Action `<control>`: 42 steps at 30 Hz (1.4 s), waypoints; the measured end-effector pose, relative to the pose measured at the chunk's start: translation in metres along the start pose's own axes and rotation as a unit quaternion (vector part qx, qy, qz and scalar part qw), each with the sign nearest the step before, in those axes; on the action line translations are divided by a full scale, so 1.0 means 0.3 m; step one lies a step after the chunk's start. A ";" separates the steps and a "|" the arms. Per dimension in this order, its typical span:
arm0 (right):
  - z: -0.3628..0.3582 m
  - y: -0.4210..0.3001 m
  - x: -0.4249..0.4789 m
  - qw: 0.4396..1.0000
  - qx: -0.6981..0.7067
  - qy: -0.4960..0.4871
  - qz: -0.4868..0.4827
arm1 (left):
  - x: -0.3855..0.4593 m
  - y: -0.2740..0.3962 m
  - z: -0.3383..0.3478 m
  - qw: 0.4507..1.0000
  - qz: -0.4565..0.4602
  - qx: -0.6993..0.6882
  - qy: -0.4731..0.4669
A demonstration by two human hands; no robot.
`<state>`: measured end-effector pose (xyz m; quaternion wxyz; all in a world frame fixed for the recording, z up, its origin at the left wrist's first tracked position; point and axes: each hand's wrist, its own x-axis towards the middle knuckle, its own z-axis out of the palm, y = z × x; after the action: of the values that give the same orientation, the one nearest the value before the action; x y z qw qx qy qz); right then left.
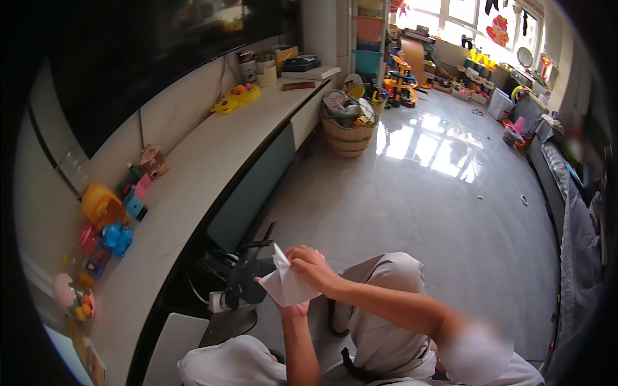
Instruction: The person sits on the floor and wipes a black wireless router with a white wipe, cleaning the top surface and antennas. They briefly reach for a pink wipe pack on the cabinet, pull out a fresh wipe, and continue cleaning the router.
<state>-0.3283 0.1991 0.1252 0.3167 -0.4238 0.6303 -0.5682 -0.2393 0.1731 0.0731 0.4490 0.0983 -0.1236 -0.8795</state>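
Observation:
A white sheet, tissue or thin cloth (288,284), hangs between my hands above the floor, one corner standing up in a peak. My right hand (306,264) grips its upper edge from the right. Beneath the sheet is my left hand (295,309), palm upward and mostly covered, its fingertips showing at the left edge; whether its fingers close on the sheet is hidden. A small pink thing shows just behind my right fingers, too covered to name. Left of the hands, a black router-like device (248,275) with upright antennas stands beside cables and a white power strip (218,301).
A long white TV cabinet (193,159) curves along the left, carrying plastic toys (104,207) and a yellow toy tray (236,99). A woven basket (350,137) full of toys stands at its far end. Grey tiled floor (434,231) extends ahead; a sofa edge (562,241) bounds the right.

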 end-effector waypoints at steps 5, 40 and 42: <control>-0.013 -0.049 0.014 0.996 0.070 0.054 0.032 | -0.028 0.102 0.010 0.997 -0.045 -0.036 0.049; 0.002 -0.018 0.412 0.934 0.180 -0.124 0.282 | 0.049 0.734 -0.170 0.591 -0.389 0.696 -0.123; 0.038 0.112 0.392 0.933 0.098 -0.172 0.302 | 0.031 0.709 -0.278 0.573 -0.425 0.693 -0.106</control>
<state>-0.3758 0.0887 0.1002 0.6168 -0.2714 0.6055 -0.4235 -0.0582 0.0344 0.0584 -0.1979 0.3265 -0.6860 -0.6194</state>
